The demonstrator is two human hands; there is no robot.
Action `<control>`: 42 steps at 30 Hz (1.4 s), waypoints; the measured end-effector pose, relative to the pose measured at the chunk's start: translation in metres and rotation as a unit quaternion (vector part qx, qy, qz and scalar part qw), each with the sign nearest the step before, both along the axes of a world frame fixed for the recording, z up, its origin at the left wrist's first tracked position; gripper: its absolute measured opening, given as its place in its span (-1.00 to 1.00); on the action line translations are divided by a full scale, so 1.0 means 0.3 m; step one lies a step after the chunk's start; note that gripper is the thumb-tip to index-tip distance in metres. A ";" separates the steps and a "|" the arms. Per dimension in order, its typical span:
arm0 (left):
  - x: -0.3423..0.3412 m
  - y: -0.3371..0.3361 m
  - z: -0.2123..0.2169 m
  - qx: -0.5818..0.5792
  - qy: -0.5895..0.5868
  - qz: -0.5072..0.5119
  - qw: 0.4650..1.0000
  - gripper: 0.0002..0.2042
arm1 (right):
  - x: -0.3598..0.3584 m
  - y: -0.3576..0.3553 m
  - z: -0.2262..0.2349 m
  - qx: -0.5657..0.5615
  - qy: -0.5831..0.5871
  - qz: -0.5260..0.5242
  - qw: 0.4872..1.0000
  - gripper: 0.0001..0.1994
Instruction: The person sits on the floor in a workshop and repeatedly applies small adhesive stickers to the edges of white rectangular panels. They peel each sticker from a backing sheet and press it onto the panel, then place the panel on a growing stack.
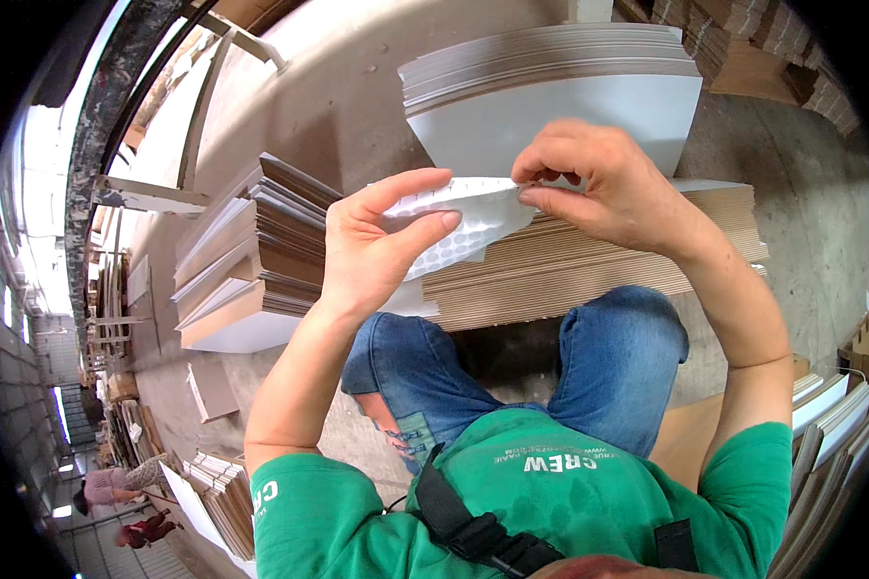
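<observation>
My left hand [372, 253] holds a curled white sheet covered in small round stickers [459, 224] from its left side, thumb on top and fingers underneath. At the sheet's upper right edge, my right hand [599, 183] pinches with thumb and forefinger. Both hands are raised above my knees in blue jeans [608, 357]. Below and behind the sheet lies a low stack of flat cardboard sheets [589, 265].
A taller pile of white-faced cardboard [550, 92] stands ahead, another stack [246, 256] to the left, more boards [830, 415] at the right. The floor is bare concrete [338, 96]. Two other people [116, 492] are far off at lower left.
</observation>
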State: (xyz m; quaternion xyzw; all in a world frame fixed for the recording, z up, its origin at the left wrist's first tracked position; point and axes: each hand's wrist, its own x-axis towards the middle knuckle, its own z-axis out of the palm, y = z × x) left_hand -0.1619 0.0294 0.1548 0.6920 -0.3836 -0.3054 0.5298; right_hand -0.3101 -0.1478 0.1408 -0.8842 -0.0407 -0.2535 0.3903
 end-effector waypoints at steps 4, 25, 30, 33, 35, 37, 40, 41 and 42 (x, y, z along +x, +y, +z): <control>-0.004 0.000 0.003 -0.001 -0.009 -0.008 1.000 -0.67 | 0.000 0.001 -0.003 -0.039 -0.009 -0.002 0.999 -0.87; 0.166 -0.098 -0.174 0.067 0.232 0.074 0.968 -0.68 | 0.109 -0.049 -0.206 -0.180 -0.061 -0.089 0.978 -0.88; 0.494 -0.144 -0.452 0.090 -0.082 0.182 0.976 -0.80 | 0.192 -0.352 -0.381 0.110 0.154 -0.244 0.951 -0.82; 0.608 -0.268 -0.587 0.135 -0.144 0.253 0.947 -0.74 | 0.200 -0.544 -0.564 -0.162 0.207 -0.311 0.913 -0.86; 0.668 -0.338 -0.687 0.054 -0.087 0.275 0.956 -0.55 | 0.209 -0.608 -0.649 -0.325 0.205 -0.313 0.868 -0.88; 0.658 -0.392 -0.745 0.063 -0.060 0.315 0.945 -0.53 | 0.190 -0.662 -0.720 -0.440 0.167 -0.306 0.828 -0.88; 0.561 -0.440 -0.693 0.081 -0.003 0.344 0.935 -0.52 | 0.145 -0.693 -0.742 -0.508 0.098 -0.253 0.818 -0.83; 0.562 -0.435 -0.676 0.085 0.011 0.357 0.930 -0.52 | 0.153 -0.702 -0.737 -0.534 0.032 -0.240 0.810 -0.83; 0.569 -0.439 -0.695 0.082 0.044 0.363 0.927 -0.51 | 0.147 -0.702 -0.734 -0.480 0.062 -0.282 0.828 -0.83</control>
